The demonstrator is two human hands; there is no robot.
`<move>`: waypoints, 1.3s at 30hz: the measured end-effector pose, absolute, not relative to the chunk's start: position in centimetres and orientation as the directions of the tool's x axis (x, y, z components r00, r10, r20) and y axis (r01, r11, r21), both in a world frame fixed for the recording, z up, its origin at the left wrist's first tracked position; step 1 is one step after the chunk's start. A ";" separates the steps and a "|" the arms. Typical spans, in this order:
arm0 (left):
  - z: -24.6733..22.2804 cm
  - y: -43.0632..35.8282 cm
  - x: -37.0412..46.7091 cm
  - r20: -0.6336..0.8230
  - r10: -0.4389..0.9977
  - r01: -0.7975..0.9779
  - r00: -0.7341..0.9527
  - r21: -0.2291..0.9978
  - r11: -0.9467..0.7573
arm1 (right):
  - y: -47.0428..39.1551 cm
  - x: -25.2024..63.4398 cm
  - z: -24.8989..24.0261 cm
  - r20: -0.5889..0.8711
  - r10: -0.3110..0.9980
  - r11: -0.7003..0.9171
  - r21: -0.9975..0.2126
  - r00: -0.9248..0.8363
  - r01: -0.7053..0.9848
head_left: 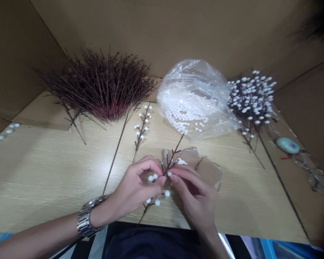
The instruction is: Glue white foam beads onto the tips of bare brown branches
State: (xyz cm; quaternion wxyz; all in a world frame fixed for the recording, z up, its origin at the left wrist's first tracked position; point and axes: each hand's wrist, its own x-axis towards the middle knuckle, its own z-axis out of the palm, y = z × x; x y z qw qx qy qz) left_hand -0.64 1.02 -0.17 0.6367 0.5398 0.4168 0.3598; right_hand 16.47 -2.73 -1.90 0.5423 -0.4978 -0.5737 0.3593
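Note:
A brown artificial twig (174,153) runs upright between my two hands near the table's front edge. My left hand (140,183) pinches its stem with thumb and index finger. In my right hand (196,194), a small white ball (169,173) sits between thumb and fingertip, against a side branch of the twig. Several white balls (157,202) are on the lower branches, while the upper branches look bare. A piece of cardboard (209,171) with a white smear (181,161) lies just beyond my right hand.
At the back left stands a thick bundle of bare twigs (105,82). A clear plastic bag (197,97) of white balls is in the middle. Finished-looking twigs (251,97) are piled right, one ball-covered twig (142,129) lies alone. Glasses (307,165) and a green oval object (287,145) lie far right.

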 end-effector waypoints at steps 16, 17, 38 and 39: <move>0.0 1.0 -0.7 -0.139 0.910 -0.046 0.390 0.984 0.170 | -2.9 16.4 -1.8 0.273 0.957 0.254 -0.951 0.097 0.177; 0.0 1.1 -0.7 -0.138 0.908 -0.048 0.395 0.984 0.171 | -2.9 16.4 -1.8 0.271 0.956 0.248 -0.953 0.117 0.176; 0.2 1.0 -0.5 -0.189 0.896 -0.049 0.403 0.973 0.227 | -3.1 16.1 -2.1 0.264 0.958 0.247 -0.958 0.109 0.147; 0.2 1.0 -0.5 -0.190 0.896 -0.049 0.402 0.972 0.228 | -3.1 16.1 -2.2 0.262 0.959 0.245 -0.959 0.109 0.144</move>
